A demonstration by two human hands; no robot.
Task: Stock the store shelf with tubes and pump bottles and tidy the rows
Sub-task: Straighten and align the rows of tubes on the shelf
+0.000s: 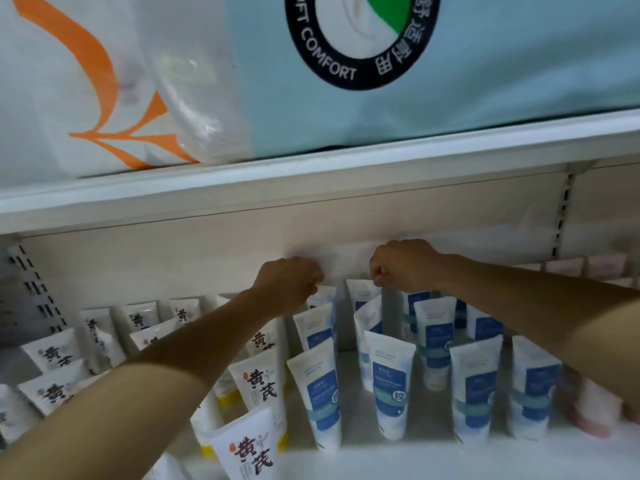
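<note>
Head view: both my bare arms reach deep into the shelf (pixel 346 455), and my hands are curled at the back of it. My left hand (pixel 289 284) is closed like a fist over the crimped top of a blue-labelled tube (pixel 320 299) standing at the rear of its row. My fingers hide most of that top, so I cannot tell how firmly I have it. My right hand (pixel 403 266) is closed the same way, thumb and fingers pinched on the flat top edge of another white tube (pixel 363 296) just beside the first.

Below and nearer than my hands stand the blue-and-white tubes (pixel 391 386), soft, smooth plastic, flat and wide at the crimp, tapering to a cap they stand on. They are arranged in loose rows, several tilted. Under my left forearm are white tubes with bold black brush characters (pixel 259 389), some with yellow caps, also leaning unevenly. My arm covers part of them, and the frame edge cuts off the lowest ones.

Beyond my right forearm is a blurred pinkish shape (pixel 588 414), too smeared to name. Above my hands, a pale metal shelf board (pixel 311 178) carries soft, plastic-wrapped bulk packs (pixel 485 81), one light blue with a round black emblem, one white with orange. Both are cropped at the top.
</note>
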